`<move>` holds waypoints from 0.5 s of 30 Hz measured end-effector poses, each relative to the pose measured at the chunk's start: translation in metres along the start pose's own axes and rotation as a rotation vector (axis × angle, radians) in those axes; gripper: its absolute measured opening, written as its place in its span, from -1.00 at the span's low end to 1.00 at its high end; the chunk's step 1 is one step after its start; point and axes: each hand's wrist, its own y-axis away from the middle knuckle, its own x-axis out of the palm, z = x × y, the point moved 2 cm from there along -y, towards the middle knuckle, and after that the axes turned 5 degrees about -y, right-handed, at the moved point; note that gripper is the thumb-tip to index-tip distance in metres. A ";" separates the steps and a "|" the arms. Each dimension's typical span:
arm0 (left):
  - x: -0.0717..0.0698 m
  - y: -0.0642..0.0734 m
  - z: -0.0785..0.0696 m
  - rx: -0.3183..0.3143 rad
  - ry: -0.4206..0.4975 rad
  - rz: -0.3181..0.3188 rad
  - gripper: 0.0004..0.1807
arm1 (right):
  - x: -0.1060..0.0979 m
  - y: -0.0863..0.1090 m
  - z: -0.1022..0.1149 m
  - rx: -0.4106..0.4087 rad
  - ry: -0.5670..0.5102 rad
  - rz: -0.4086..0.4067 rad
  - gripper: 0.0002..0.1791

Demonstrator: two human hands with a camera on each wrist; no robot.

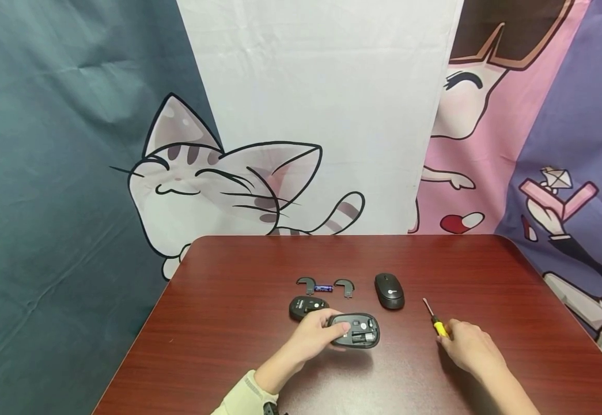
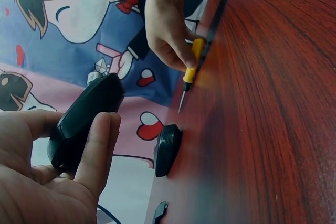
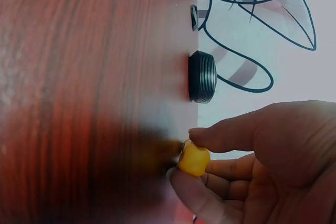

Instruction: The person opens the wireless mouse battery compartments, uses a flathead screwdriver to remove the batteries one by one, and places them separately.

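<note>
My left hand (image 1: 311,336) holds a black computer mouse (image 1: 353,321) above the table, its underside turned up and the battery compartment uncovered. A battery (image 1: 366,336) shows in that compartment. In the left wrist view the same mouse (image 2: 86,114) sits between thumb and fingers. Over on the right, my right hand (image 1: 473,347) pinches the yellow handle of a screwdriver (image 1: 440,328), whose metal tip points away from me towards the back of the table. The right wrist view shows thumb and fingertips at the end of the yellow handle (image 3: 194,160).
Behind the left hand a second mouse (image 1: 301,307) lies underside up. Two curved black covers (image 1: 308,283) and a blue battery (image 1: 324,289) lie beyond it. A third mouse (image 1: 389,291) rests upright right of centre. The brown table (image 1: 218,323) ends at a printed curtain (image 1: 321,104).
</note>
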 end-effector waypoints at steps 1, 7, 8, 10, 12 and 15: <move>0.000 0.000 0.000 0.002 0.003 0.001 -0.71 | 0.000 0.000 0.000 0.008 0.001 0.004 -0.81; 0.000 0.000 0.000 0.023 0.016 -0.006 -0.70 | 0.000 0.000 0.000 0.027 0.001 0.018 -0.77; 0.000 0.000 0.000 0.024 0.017 -0.007 -0.70 | 0.000 0.000 0.000 0.025 0.001 0.020 -0.76; -0.001 0.000 0.000 0.025 0.017 -0.009 -0.69 | 0.000 0.000 0.000 0.021 0.001 0.026 -0.75; -0.001 0.000 0.000 0.022 0.019 -0.010 -0.68 | -0.001 0.000 0.001 0.022 0.004 0.031 -0.75; -0.001 -0.001 -0.001 0.016 0.021 -0.012 -0.68 | -0.003 0.000 0.002 0.027 0.008 0.046 -0.74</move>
